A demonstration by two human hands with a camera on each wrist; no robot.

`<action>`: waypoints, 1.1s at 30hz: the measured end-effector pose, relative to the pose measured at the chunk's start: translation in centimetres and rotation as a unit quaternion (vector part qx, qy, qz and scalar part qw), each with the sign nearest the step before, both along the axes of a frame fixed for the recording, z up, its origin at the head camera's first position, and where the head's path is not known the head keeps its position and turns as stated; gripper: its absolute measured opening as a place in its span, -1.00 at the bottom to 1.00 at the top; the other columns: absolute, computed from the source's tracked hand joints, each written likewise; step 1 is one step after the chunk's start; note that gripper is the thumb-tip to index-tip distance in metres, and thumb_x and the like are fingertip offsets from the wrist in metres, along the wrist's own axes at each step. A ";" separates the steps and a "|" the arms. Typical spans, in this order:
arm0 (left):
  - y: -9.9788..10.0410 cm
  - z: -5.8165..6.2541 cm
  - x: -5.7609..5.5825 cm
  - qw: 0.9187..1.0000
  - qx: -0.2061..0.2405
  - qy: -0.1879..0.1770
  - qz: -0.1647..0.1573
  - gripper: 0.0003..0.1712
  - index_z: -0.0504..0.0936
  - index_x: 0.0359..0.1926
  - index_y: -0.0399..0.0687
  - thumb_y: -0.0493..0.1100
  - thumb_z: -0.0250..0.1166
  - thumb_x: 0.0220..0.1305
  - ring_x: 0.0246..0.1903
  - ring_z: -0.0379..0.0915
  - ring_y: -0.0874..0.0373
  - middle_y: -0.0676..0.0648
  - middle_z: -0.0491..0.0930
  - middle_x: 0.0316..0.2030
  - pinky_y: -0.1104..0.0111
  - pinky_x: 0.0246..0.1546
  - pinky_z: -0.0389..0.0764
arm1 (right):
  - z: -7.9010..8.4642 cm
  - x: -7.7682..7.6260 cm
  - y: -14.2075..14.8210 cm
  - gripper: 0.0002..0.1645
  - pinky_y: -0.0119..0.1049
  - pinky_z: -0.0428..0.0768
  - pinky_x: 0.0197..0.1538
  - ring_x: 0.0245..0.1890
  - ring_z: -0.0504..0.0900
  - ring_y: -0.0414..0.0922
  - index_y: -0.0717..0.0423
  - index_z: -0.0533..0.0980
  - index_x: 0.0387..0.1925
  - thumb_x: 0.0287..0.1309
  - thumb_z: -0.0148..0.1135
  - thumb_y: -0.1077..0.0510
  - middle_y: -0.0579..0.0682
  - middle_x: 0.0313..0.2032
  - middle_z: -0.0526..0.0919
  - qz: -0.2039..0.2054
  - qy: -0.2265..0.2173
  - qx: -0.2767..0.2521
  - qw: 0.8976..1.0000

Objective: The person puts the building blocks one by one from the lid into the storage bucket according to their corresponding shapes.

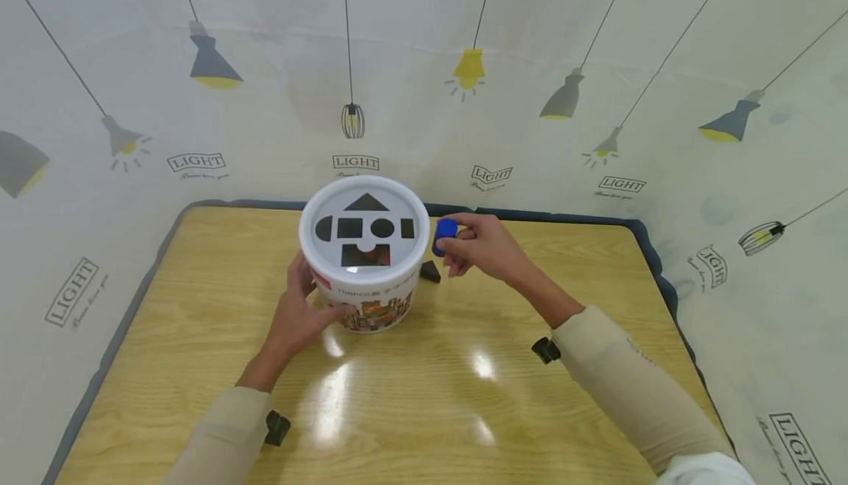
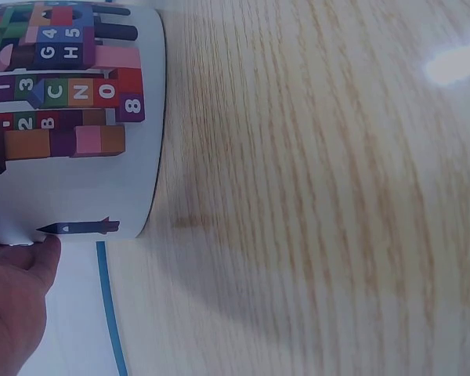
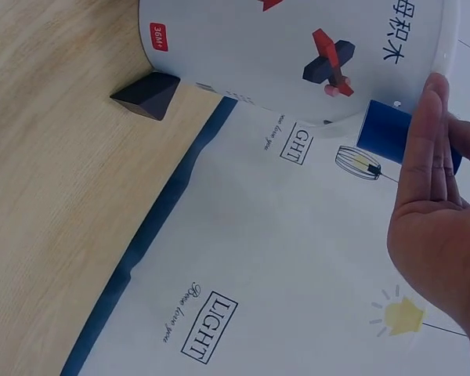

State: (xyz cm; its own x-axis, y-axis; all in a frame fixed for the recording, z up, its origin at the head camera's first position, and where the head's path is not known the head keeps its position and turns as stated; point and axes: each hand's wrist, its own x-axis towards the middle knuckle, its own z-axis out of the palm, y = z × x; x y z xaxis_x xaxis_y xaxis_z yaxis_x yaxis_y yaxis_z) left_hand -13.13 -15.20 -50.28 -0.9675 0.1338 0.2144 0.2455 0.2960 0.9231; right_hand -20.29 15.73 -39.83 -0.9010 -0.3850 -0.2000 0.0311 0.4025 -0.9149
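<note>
A white bucket [image 1: 377,301] with a shape-sorter lid [image 1: 331,255] stands upright on the table, printed with pictures of toy blocks. Several cut-outs of different shapes pierce the lid, and something red shows through the lowest one. My left hand [image 1: 301,316] holds the bucket's left side, thumb across the front; the left wrist view catches part of that hand [image 2: 16,301] against the printed wall. Just right of the lid's rim, my right hand [image 1: 486,246] pinches a blue cylinder block [image 1: 444,235] between thumb and fingers, above the table. The right wrist view shows the blue cylinder [image 3: 386,131] close beside the bucket.
A dark triangular block [image 1: 430,271] lies on the wooden table [image 1: 503,411] at the bucket's right; the right wrist view shows this block [image 3: 149,95] too. A pale lamp-print cloth [image 1: 424,132] surrounds the table's back and sides. Black devices sit by both wrists.
</note>
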 end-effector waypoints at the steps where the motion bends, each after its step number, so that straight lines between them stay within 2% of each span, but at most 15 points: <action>1: 0.0 0.0 0.0 1.000 -0.001 0.000 0.000 0.39 -0.20 0.52 0.33 -0.24 0.59 -0.11 0.35 0.19 -0.17 -0.22 0.24 0.40 -0.16 0.35 0.27 | 0.1 0.0 0.0 -0.37 0.00 0.77 -0.26 -0.51 0.71 -0.01 0.19 0.36 0.31 0.26 0.28 0.13 0.19 -0.43 0.70 0.000 -0.001 0.001 1.000; 8: -0.1 -0.1 -0.1 1.000 0.001 0.002 -0.001 0.39 -0.20 0.52 0.33 -0.24 0.60 -0.11 0.36 0.18 -0.16 -0.21 0.23 0.41 -0.14 0.35 0.28 | 0.8 0.1 -0.3 -0.38 -0.08 0.78 -0.29 -0.50 0.72 0.01 0.21 0.38 0.29 0.24 0.29 0.12 0.15 -0.45 0.70 0.004 -0.006 0.001 1.000; 14: -0.1 0.0 0.0 1.000 0.003 0.000 0.002 0.39 -0.19 0.53 0.29 -0.25 0.60 -0.12 0.37 0.17 -0.16 -0.22 0.20 0.42 -0.14 0.36 0.27 | 1.4 -0.1 -0.4 -0.43 0.02 0.76 -0.28 -0.52 0.71 0.02 0.22 0.42 0.24 0.24 0.29 0.13 0.22 -0.45 0.70 0.012 0.013 -0.006 1.000; 17: 0.0 0.2 0.1 1.000 0.000 -0.003 0.005 0.38 -0.19 0.53 0.26 -0.25 0.59 -0.11 0.37 0.16 -0.18 -0.24 0.20 0.42 -0.14 0.36 0.27 | 1.9 -0.2 -0.5 -0.43 -0.02 0.77 -0.32 -0.53 0.71 0.01 0.21 0.42 0.25 0.25 0.29 0.14 0.24 -0.43 0.70 0.014 0.021 -0.011 1.000; 26: 0.0 0.2 0.1 1.000 -0.005 -0.002 0.002 0.37 -0.19 0.53 0.23 -0.26 0.58 -0.10 0.36 0.18 -0.20 -0.26 0.21 0.41 -0.15 0.35 0.28 | 2.8 -0.3 -0.5 -0.44 0.03 0.76 -0.28 -0.52 0.71 0.00 0.17 0.43 0.24 0.24 0.29 0.14 0.34 -0.37 0.68 0.001 0.019 -0.024 1.000; 29: 0.0 0.1 0.0 1.000 -0.002 -0.002 0.001 0.39 -0.20 0.53 0.27 -0.26 0.59 -0.10 0.36 0.18 -0.19 -0.25 0.21 0.41 -0.16 0.35 0.27 | 2.8 -0.2 -0.5 -0.45 0.04 0.76 -0.27 -0.53 0.70 0.00 0.16 0.43 0.23 0.23 0.30 0.13 0.32 -0.38 0.67 -0.010 0.021 -0.029 0.999; 33: 0.0 0.0 -0.1 1.000 0.003 0.000 -0.001 0.40 -0.21 0.53 0.32 -0.25 0.59 -0.12 0.36 0.18 -0.18 -0.22 0.20 0.42 -0.16 0.35 0.27 | 2.9 -0.1 -0.6 -0.43 0.04 0.75 -0.28 -0.55 0.70 0.00 0.15 0.42 0.25 0.23 0.30 0.12 0.19 -0.44 0.69 -0.021 0.031 -0.036 0.999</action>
